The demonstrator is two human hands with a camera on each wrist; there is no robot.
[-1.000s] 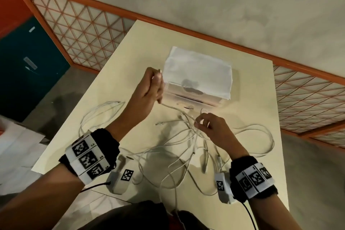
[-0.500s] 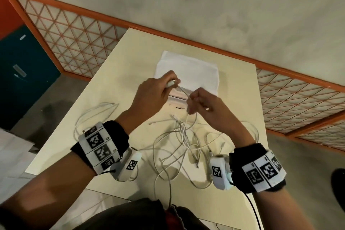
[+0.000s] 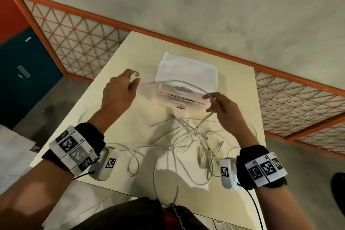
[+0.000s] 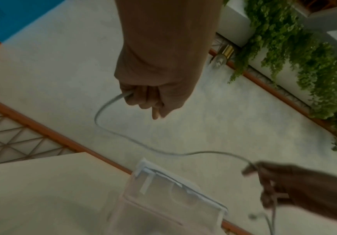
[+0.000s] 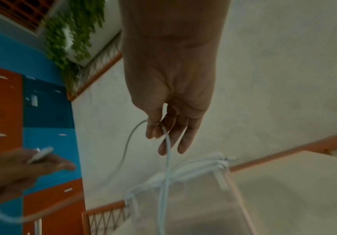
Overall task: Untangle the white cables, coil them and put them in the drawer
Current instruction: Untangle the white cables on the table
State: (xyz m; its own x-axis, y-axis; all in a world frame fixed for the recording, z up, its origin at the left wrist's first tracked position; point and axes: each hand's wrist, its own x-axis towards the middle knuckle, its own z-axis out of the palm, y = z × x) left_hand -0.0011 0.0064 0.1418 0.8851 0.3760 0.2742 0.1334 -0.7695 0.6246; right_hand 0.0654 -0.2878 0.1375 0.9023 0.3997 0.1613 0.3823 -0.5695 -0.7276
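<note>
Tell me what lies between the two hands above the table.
A span of white cable runs from left hand to right hand, with the drawer unit behind it; head view shows this.

Your left hand [image 3: 119, 91] is motion-blurred in the head view; can't tell which cable end it grips. The right hand [image 4: 280, 187] smears at the left wrist view's edge. The drawer [image 3: 183, 92] front is hazy, contents unreadable. In the tangle [image 3: 188, 136] on the table [image 3: 112, 117] you can't separate individual cables. One cable [image 3: 175, 198] runs behind your clothing.
</note>
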